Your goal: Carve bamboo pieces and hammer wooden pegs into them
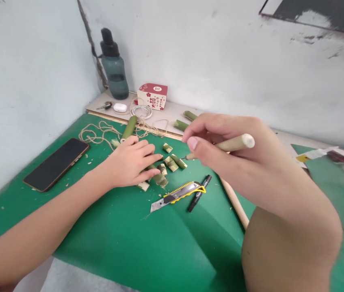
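Observation:
My left hand rests palm down among short cut pieces of green bamboo, its fingers spread over them; what lies under the palm is hidden. Between the thumb and fingers of my right hand is an awl with a pale wooden handle. Its thin dark tip points left, close to a small bamboo piece. More cut pieces lie between the two hands. Just below them is a yellow and black utility knife with its blade out, touching a black marker.
A phone lies at left, with loose twine and a bamboo length beyond. A water bottle, red and white box and white case stand along the wall. A wooden rod crosses the green mat.

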A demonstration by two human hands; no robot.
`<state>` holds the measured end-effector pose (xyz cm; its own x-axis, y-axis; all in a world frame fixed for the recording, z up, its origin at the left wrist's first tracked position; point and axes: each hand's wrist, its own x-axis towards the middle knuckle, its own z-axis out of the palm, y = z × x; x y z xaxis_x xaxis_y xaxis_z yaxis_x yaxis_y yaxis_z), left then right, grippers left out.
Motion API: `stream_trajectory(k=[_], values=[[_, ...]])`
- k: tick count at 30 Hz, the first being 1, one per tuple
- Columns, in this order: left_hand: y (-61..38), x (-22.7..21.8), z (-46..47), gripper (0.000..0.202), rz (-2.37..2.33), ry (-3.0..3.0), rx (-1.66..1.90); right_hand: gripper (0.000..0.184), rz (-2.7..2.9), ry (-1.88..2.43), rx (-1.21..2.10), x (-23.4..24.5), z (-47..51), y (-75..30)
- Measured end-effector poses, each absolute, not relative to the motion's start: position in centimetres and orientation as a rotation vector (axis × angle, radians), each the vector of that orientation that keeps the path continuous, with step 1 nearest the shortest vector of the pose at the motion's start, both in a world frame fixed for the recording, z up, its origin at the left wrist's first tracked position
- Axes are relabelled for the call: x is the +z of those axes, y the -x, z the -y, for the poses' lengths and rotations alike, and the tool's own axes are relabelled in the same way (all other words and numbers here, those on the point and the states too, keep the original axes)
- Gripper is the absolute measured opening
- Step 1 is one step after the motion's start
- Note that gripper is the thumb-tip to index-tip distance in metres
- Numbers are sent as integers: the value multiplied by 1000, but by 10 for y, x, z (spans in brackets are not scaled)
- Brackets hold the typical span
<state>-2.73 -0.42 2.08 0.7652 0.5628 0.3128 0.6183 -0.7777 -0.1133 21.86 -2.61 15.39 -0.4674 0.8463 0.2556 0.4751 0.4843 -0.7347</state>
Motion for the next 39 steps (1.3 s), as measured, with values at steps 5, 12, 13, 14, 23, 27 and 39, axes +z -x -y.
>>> stream_trajectory(k=[5,12,13,14,23,27,39], values=[[18,16,8,40,936,2661,-429,19,2144,1062,802,153,26,-217],[19,24,12,39,883,2622,-357,17,2150,1125,774,156,30,-217],[19,24,12,40,890,2618,-381,17,2154,1127,780,156,30,-216],[19,23,12,41,912,2616,-421,16,2155,1126,787,156,30,-216],[27,11,9,65,1552,2732,-1355,31,1646,977,439,160,37,-201],[19,11,15,79,1662,2716,-1906,33,1515,945,535,165,52,-187],[21,-1,19,74,1571,2656,-1942,27,1656,585,764,134,56,-160]])
